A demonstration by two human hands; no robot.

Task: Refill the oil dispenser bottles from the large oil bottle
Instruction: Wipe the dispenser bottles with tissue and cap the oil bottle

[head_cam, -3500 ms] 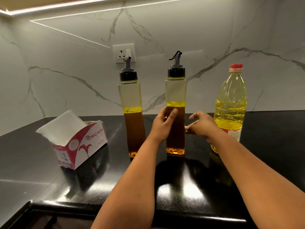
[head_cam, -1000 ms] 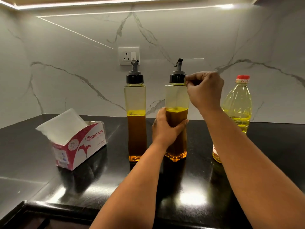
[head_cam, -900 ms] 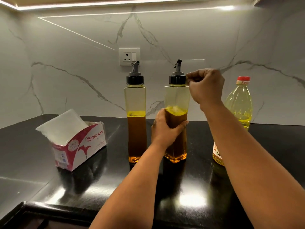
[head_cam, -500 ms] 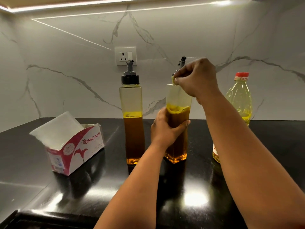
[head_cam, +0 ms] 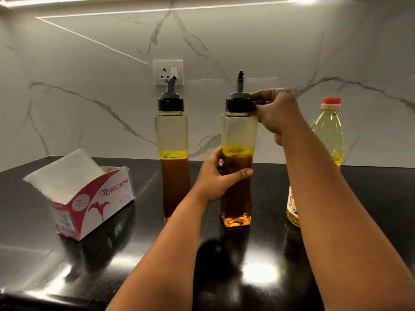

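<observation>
A home kitchen, by every sign. A glossy black stone worktop [head_cam: 67,261] runs into a corner beneath a white marble-look backsplash [head_cam: 89,70] with grey veins, lit by a strip light [head_cam: 89,0] set under whatever hangs above. A wall socket [head_cam: 168,72] sits in the backsplash. On the worktop stand cooking things — two oil dispenser bottles [head_cam: 171,153] with pour spouts, a large oil bottle [head_cam: 329,135] — and an open tissue box [head_cam: 89,198].

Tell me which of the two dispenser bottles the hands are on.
The right dispenser bottle, beside the large oil bottle: left hand grips its body, right hand its black cap. The left dispenser bottle stands untouched.
</observation>
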